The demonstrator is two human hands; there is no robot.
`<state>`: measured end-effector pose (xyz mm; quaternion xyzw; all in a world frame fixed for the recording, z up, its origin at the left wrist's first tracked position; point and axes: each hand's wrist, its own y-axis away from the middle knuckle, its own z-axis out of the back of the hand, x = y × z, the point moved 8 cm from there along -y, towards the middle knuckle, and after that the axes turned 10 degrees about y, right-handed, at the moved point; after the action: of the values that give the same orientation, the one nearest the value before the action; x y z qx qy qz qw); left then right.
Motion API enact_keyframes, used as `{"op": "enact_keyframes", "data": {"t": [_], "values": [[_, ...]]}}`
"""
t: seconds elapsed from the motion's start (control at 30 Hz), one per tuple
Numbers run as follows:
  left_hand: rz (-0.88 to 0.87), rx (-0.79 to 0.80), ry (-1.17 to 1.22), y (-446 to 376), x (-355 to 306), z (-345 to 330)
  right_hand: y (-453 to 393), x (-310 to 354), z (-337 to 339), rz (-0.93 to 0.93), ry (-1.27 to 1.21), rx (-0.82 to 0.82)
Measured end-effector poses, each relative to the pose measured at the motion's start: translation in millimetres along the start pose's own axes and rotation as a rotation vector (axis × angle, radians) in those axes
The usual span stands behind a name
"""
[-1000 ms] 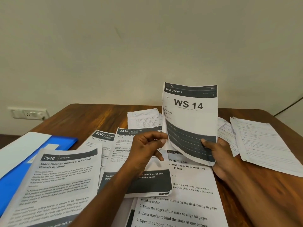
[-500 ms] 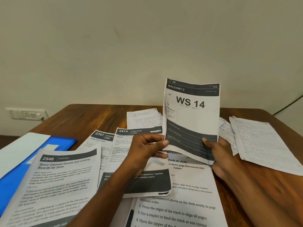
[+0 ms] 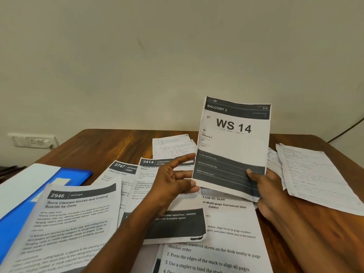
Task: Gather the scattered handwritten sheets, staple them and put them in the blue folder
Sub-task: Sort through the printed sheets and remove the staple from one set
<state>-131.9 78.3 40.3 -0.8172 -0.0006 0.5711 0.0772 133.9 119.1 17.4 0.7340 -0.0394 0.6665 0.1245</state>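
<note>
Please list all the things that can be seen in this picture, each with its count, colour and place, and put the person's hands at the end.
WS 14 sheet: one, white with dark bands, held upright above the table, right of centre.
Printed task sheets: at least four, white with dark headers, overlapping on the near table.
Handwritten sheets: several, white; some at the right edge of the table, some at far centre; exact count unclear.
Blue folder: one, blue, left edge of the table, a white sheet on it.
Table: one, brown wood.
Wall socket: one, white, on the left wall.
Cable: one, dark, far right.
Left hand: fingers extended, beside the WS 14 sheet's left edge.
Right hand: grips the sheet's lower right corner.
</note>
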Motion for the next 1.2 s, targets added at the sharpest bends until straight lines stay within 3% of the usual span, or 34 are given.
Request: {"op": "enact_keyframes", "data": {"t": [0.23,0.47,0.57,0.73,0.93,1.03,1.2], "values": [[0.078,-0.055,0.034,-8,13,17,-2,1,2,0.015,0.064,-0.011],[0.099,-0.065,-0.102,-8,17,29,1,7,-3,0.066,0.134,0.043],[0.07,-0.078,-0.091,-8,13,32,2,15,-4,0.102,0.207,0.127],[-0.035,-0.269,0.003,-7,-3,48,8,19,-9,0.075,0.322,0.293],[0.031,-0.303,0.035,-6,-1,56,19,19,-16,0.03,0.333,0.474],[0.049,-0.265,0.047,-5,-1,53,15,23,-14,0.056,0.23,0.45],[0.051,-0.228,0.034,-6,3,47,4,27,-5,0.154,0.113,0.248]]}}
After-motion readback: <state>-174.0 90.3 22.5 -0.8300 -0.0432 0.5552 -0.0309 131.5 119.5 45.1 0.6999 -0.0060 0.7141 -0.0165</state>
